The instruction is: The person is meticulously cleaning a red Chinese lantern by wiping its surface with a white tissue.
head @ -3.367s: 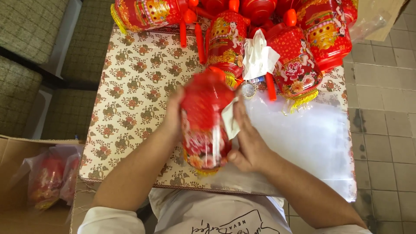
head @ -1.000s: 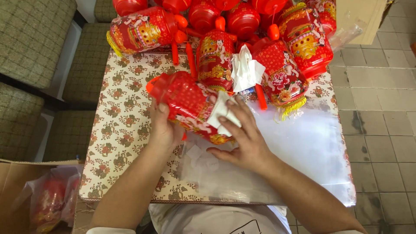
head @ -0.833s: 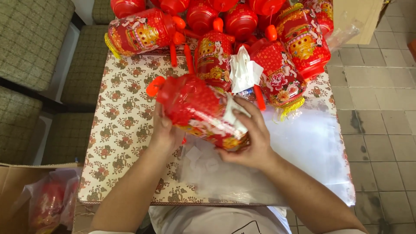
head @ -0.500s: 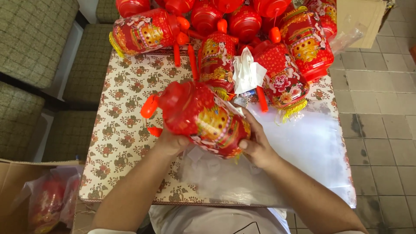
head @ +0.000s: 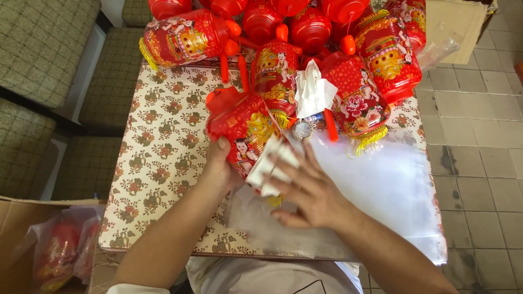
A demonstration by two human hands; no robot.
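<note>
**Red lantern gripped above a floral-covered bench**

The left hand has its fingers clenched around a glossy red lantern, a barrel-shaped piece printed with gold patterns and a small figure, lying tilted on the bench. The right hand, just right of the lantern's lower end, has its fingers spread loose and flat; the fingertips touch a folded white paper slip that lies against the lantern. Whether they pinch the slip cannot be told.

The bench wears a cream cloth with a repeating brown-and-red flower print. Below and to the right of the held lantern lies a stack of clear, shiny plastic bags, smooth and slightly wrinkled.

Beyond the held lantern, at the bench's far edge, a heap of like lanterns shows at least four printed barrels and about five plain red domed caps, with yellow tassels. A crumpled white plastic piece sits among them.

Far left of the lantern, below the bench, a brown cardboard box holds bagged red lanterns.
</note>
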